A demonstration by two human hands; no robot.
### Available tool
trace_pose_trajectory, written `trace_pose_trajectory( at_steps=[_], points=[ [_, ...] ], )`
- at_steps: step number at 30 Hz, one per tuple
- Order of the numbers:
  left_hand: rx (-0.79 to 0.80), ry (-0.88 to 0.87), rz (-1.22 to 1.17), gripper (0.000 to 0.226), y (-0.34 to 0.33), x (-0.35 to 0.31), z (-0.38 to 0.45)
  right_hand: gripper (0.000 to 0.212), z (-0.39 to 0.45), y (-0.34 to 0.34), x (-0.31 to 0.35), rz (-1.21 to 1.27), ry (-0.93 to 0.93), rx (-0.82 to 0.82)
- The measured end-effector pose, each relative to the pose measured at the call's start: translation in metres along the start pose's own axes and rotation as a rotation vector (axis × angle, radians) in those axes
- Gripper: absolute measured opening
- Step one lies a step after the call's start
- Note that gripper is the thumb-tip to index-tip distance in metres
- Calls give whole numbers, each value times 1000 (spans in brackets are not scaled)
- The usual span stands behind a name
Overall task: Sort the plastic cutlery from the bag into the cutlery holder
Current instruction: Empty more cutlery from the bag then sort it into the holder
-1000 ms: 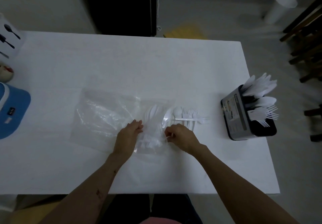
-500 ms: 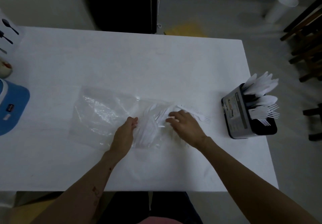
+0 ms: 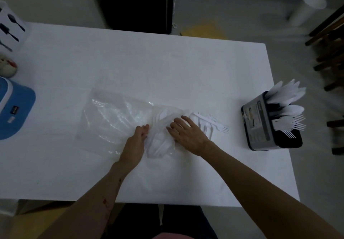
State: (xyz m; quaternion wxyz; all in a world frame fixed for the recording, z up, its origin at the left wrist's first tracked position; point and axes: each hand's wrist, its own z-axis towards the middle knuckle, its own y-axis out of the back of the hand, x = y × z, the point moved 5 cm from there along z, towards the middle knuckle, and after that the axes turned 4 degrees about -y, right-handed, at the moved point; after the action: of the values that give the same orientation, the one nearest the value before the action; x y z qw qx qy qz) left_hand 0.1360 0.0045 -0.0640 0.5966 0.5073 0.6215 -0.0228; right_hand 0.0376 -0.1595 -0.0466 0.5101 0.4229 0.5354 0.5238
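On the white table [image 3: 130, 62] lies a clear plastic bag [image 3: 115, 119], its mouth turned toward the person's right. The left hand [image 3: 135, 145] pinches the bag's edge at the mouth, fingers [image 3: 144, 129] curled narrow on the film. The right hand [image 3: 188, 134] lies flat, fingers [image 3: 178, 123] spread and reaching into the opening over a bunch of white cutlery [image 3: 160, 144] inside; whether they grip a piece cannot be told. That bunch sits between the two hands, directly under the right fingertips, its long axis running roughly from near to far, slightly tilted. Just right of the right hand, loose forks [image 3: 214, 123] rest on the table, tines pointing right toward the cutlery holder [image 3: 260, 125]. The holder stands well apart at the table's right edge, already stocked, nearer the right hand.
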Motion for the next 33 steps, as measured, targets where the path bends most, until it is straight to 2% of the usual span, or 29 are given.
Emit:
trace_pose_trajectory(
  at_steps=[2, 7, 13, 15, 17, 21, 25, 29, 33],
  points=[
    [15, -13, -9, 31, -1, 3, 0, 27, -6, -3, 0, -22, -30, 1],
    [40, -17, -17, 41, -4, 6, 1, 34, -21, -1, -5, -24, -44, -26],
    [25, -84, 85, 39, -6, 5, 2, 22, -62, 2, -43, -57, -228, -148],
    [-7, -154, 161, 34, -6, 1, 0, 27, -70, 0, -55, -60, -259, -130],
    [-51, -148, 241, 36, -1, 6, -1, 40, -71, -6, -59, 1, -267, -67],
    [-50, -82, 187, 40, 5, 19, -1, 59, -56, -5, -45, 234, -236, 76],
    [-213, -159, 314, 20, 14, 3, 0, 57, -21, -1, -8, 338, -69, 152],
    [-240, -119, 327, 20, 15, 2, 1, 51, 4, -10, 17, 323, 20, 122],
    [-260, -78, 269, 17, 15, 0, -2, 55, 13, -12, 21, 168, 30, 142]
  ],
)
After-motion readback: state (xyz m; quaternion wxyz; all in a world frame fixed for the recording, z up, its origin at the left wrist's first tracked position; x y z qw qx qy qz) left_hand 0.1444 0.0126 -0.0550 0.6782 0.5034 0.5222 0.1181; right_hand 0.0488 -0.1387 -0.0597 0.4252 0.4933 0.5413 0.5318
